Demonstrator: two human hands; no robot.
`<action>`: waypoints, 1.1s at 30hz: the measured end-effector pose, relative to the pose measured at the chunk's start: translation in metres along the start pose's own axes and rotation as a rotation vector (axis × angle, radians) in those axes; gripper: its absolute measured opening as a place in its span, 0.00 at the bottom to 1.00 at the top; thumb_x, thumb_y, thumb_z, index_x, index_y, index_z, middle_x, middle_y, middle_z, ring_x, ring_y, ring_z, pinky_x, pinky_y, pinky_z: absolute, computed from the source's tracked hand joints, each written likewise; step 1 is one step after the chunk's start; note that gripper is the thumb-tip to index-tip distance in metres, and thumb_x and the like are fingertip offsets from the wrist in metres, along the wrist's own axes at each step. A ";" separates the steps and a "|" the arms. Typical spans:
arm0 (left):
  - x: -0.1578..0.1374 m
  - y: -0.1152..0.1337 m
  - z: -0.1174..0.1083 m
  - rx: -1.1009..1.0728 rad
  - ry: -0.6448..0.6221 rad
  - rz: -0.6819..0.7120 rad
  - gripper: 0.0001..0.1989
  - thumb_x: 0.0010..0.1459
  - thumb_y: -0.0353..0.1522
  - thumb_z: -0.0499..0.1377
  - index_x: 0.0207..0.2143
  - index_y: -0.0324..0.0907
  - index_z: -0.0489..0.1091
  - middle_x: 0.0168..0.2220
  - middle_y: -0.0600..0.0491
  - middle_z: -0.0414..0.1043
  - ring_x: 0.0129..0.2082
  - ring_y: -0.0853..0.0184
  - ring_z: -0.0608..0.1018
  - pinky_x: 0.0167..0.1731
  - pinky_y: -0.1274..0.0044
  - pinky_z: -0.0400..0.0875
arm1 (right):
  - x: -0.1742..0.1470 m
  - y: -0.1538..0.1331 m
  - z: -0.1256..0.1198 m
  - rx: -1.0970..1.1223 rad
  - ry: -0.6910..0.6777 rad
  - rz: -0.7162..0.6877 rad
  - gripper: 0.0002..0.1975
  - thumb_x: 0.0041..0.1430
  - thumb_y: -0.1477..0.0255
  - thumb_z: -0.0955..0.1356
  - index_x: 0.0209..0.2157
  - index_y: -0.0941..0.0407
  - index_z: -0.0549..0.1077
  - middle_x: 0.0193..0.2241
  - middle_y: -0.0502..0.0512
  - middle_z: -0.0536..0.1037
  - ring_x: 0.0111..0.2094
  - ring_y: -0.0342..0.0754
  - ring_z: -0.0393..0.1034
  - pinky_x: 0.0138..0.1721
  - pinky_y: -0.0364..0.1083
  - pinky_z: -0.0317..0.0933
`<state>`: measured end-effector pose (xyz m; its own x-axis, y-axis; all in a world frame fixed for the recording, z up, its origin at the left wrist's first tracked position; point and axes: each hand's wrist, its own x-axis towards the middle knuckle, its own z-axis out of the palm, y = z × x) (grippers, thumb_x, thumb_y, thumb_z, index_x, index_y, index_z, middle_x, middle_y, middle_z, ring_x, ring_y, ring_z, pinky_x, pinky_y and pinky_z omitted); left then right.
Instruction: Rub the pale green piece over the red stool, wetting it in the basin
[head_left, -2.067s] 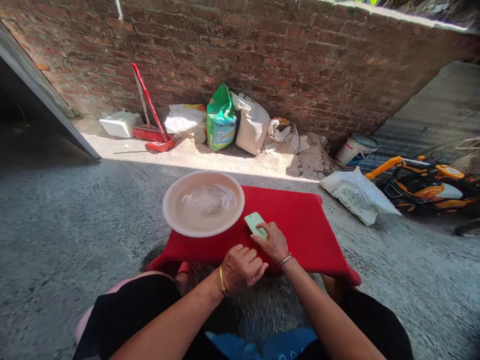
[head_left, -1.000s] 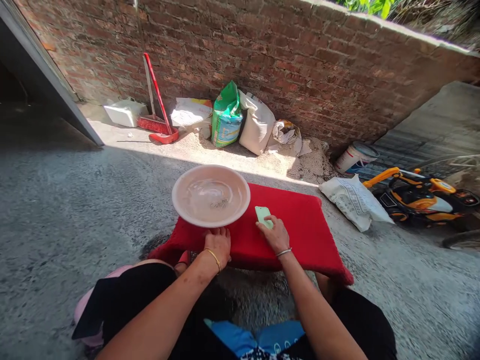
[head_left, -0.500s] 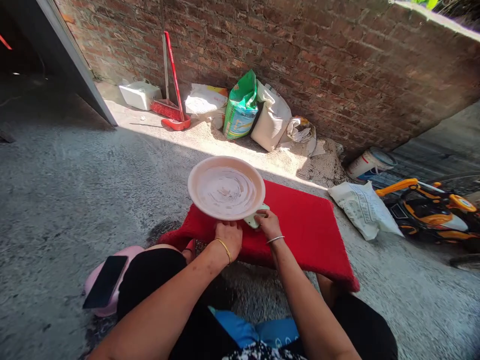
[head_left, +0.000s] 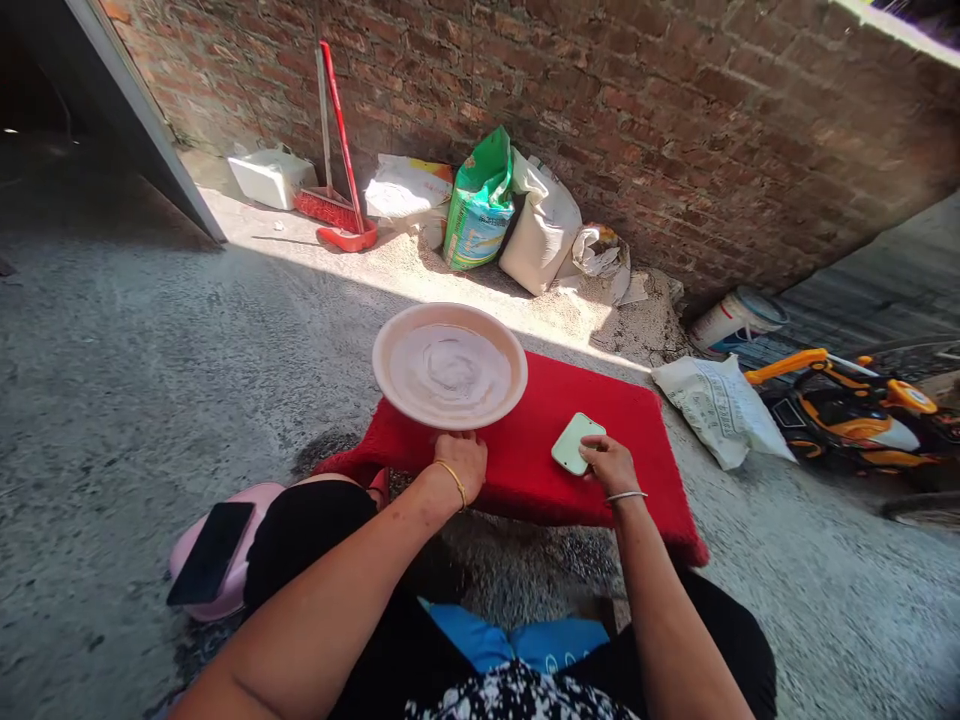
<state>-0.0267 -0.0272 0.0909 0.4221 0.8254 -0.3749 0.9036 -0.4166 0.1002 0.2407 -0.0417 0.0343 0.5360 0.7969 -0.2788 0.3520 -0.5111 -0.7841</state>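
Observation:
A wide pale-pink basin (head_left: pixel 390 385) with whitish, swirling contents stands at the left part of a table or bench covered in red cloth (head_left: pixel 540 480). My left hand (head_left: pixel 461 462) is at the basin's near side, its fingers curled up against the rim and their tips partly hidden. To the right of the basin, my right hand (head_left: pixel 609 462) grips a flat, pale green, rounded rectangular object (head_left: pixel 574 443) by its right edge, thumb and fingers closed on it. Small dark dots show near its corners. Whether it touches the cloth is hard to tell.
A dark phone (head_left: pixel 212 553) lies on a pink stool or lid (head_left: pixel 255 500) at my left. Along the brick wall stand a red broom and dustpan (head_left: pixel 349 235), a green bag (head_left: pixel 480 215), and white sacks (head_left: pixel 540 230). A yellow-black toy excavator (head_left: pixel 847 405) is at the right.
My right hand has moved right, drawing the pale green object out from beside or under the basin's edge. My left hand stays at the basin's rim. The basin's contents look swirled differently.

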 end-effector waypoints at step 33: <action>0.015 0.009 -0.004 0.200 -0.004 0.051 0.17 0.58 0.39 0.56 0.48 0.41 0.67 0.50 0.41 0.68 0.46 0.57 0.74 0.41 0.70 0.70 | -0.041 0.015 0.031 0.103 -0.332 -0.256 0.12 0.41 0.71 0.67 0.32 0.55 0.74 0.23 0.45 0.66 0.25 0.39 0.57 0.27 0.39 0.54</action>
<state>-0.0118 -0.0167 0.0903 0.4661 0.8002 -0.3775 0.8485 -0.5251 -0.0655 0.2006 -0.0717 0.0171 0.1592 0.9629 -0.2180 0.3543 -0.2618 -0.8977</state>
